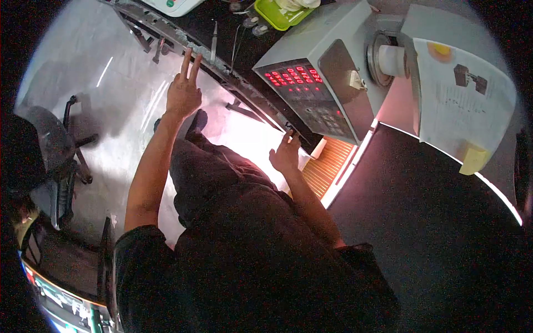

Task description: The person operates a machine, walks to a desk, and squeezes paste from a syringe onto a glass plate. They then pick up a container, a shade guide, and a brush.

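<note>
My left hand [184, 94] reaches to the edge of the dark workbench [244, 94], with two fingers stretched out and apart; their tips meet the edge, and nothing shows in the hand. Closer to the bench corner, my right hand [285, 155] has its fingertips at the same edge, thumb held apart, with no object visible in it. Just above the right hand stands a grey control box [316, 72] with rows of red digits. A slim pointed tool [214, 41] lies on the bench beyond my left fingertips.
A bright green tray [277, 15] holding pale items sits at the back. Printed paper sheets [461, 94] hang at the right, near a white roll [392, 61]. An orange ribbed panel [327, 166] is below the box. A wheeled chair base [72, 144] stands on the left floor.
</note>
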Motion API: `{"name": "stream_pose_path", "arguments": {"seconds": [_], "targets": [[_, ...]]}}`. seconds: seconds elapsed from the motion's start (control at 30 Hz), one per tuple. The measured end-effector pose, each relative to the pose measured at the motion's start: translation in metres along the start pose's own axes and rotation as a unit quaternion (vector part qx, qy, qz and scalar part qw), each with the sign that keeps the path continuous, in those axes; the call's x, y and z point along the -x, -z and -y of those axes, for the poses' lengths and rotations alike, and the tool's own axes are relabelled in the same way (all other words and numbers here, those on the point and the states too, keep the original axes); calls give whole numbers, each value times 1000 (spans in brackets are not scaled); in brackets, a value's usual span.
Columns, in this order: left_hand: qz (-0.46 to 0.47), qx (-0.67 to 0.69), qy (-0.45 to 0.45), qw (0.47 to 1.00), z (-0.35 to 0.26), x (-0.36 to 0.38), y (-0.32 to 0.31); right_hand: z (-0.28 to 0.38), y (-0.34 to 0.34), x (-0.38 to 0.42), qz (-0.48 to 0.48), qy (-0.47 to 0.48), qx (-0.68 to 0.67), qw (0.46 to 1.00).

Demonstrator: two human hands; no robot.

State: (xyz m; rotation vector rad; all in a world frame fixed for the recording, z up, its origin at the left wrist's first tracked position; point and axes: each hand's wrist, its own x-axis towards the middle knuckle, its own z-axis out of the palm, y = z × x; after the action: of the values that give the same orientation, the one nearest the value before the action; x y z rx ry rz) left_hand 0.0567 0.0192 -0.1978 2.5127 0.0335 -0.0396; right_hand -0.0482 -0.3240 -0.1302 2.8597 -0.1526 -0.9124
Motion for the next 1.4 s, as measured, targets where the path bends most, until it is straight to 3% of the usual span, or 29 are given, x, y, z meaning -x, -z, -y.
{"name": "stream_pose_path", "arguments": {"seconds": [0.13,0.27,0.67,0.8,0.87,1.03,1.33,1.4], "targets": [[-2,5,-13,1000,4,-1,-2,11,15,5,36,2,43,998],[-18,16,-19,1000,3,0,-2,0,1,3,-2,6,2,1000],[-22,-12,-7,1000,5,-2,-8,6,7,8,1,12,4,1000],[-72,10,-23,997,12,-5,-29,1,-1,6,-9,13,-52,999],[-93,8,-22,995,12,-6,-36,-1,-10,3,-8,14,27,999],[-116,-18,-48,992,23,-13,-51,8,-2,5,5,29,54,998],[-79,-76,-79,991,31,-11,-39,-1,-29,-1,-55,21,-32,998],[-48,-87,-76,992,31,-10,-33,-1,-24,-1,-21,1,-47,999]]}}
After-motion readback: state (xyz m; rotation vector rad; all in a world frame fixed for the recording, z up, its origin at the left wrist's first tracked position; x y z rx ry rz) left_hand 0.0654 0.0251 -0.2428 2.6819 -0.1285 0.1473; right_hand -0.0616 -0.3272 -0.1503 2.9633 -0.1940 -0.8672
